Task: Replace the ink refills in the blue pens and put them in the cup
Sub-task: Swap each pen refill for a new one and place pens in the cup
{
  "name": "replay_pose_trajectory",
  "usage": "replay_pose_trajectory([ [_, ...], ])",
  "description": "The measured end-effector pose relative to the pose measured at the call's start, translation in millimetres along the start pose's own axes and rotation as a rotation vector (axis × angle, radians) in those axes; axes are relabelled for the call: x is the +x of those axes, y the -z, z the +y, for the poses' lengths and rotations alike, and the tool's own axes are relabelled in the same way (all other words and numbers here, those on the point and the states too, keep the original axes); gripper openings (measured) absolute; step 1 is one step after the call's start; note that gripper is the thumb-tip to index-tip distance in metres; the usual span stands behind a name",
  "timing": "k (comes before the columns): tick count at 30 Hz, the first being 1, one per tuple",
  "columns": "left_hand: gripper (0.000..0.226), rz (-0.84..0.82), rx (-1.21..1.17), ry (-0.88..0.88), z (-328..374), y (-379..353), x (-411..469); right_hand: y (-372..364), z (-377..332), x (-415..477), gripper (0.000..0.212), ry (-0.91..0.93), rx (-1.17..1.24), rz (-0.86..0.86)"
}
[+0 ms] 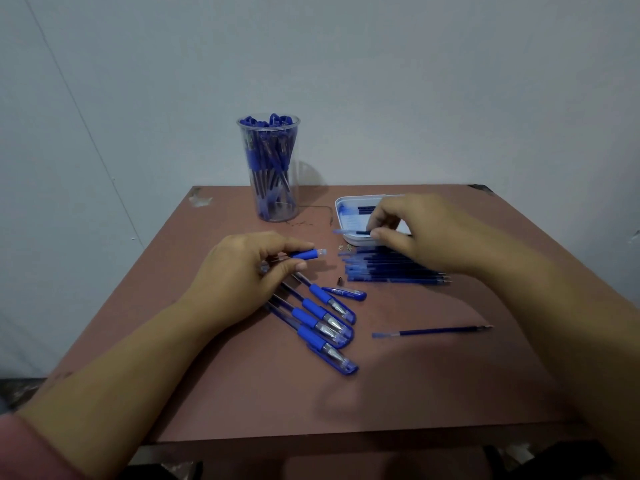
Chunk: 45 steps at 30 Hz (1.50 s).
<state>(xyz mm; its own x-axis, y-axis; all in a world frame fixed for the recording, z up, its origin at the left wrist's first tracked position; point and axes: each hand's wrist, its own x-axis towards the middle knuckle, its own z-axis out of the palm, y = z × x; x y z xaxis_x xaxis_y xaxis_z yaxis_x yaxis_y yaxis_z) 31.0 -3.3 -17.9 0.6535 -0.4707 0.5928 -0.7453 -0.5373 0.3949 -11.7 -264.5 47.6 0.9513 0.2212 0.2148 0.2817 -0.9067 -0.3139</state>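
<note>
Left hand (242,268) grips an open pen barrel (306,254); right hand (426,233) pinches a refill (349,232) over the tray (341,206).

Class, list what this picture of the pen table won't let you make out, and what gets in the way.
All in the head view:
- What lies in the tray: the right hand, pinching a refill, covers most of it.
- Whether the pen in the left hand has a refill inside: fingers hide its barrel.
- Lettering on the loose cap: too small, blurred.
- How many pens fill the cup: they overlap.
</note>
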Motion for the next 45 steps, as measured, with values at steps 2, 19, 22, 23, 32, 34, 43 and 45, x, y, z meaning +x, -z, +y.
replay_pose_trajectory([
  [2,0.029,0.003,-0.007,0.008,0.8,-0.1,-0.4,-7.5,-1.9,-10.9,0.009,0.017,0.031,0.011],
  [19,0.024,-0.004,-0.070,0.064,1.9,-1.1,1.2,-37.1,-0.4,-18.4,0.019,0.076,0.141,0.148],
  [22,0.025,-0.011,-0.078,0.060,3.0,-0.9,1.5,-37.2,-0.7,-18.4,0.020,0.087,0.138,0.148],
  [23,0.026,-0.011,-0.078,0.057,3.3,-1.1,1.5,-37.6,-1.9,-18.8,0.019,0.095,0.133,0.136],
  [32,0.026,0.006,-0.086,0.059,3.3,0.3,1.1,-39.0,2.6,-18.7,0.016,0.086,0.102,0.169],
  [34,0.025,0.006,-0.102,0.063,2.9,0.6,1.1,-40.1,2.4,-18.6,0.016,0.094,0.098,0.169],
  [43,0.028,-0.021,0.039,-0.022,1.0,2.6,-0.3,-40.9,3.0,-17.6,0.009,0.186,-0.013,0.255],
  [45,0.028,-0.021,0.082,-0.052,1.3,3.7,-0.4,-42.3,4.3,-15.8,0.009,0.223,-0.064,0.285],
])
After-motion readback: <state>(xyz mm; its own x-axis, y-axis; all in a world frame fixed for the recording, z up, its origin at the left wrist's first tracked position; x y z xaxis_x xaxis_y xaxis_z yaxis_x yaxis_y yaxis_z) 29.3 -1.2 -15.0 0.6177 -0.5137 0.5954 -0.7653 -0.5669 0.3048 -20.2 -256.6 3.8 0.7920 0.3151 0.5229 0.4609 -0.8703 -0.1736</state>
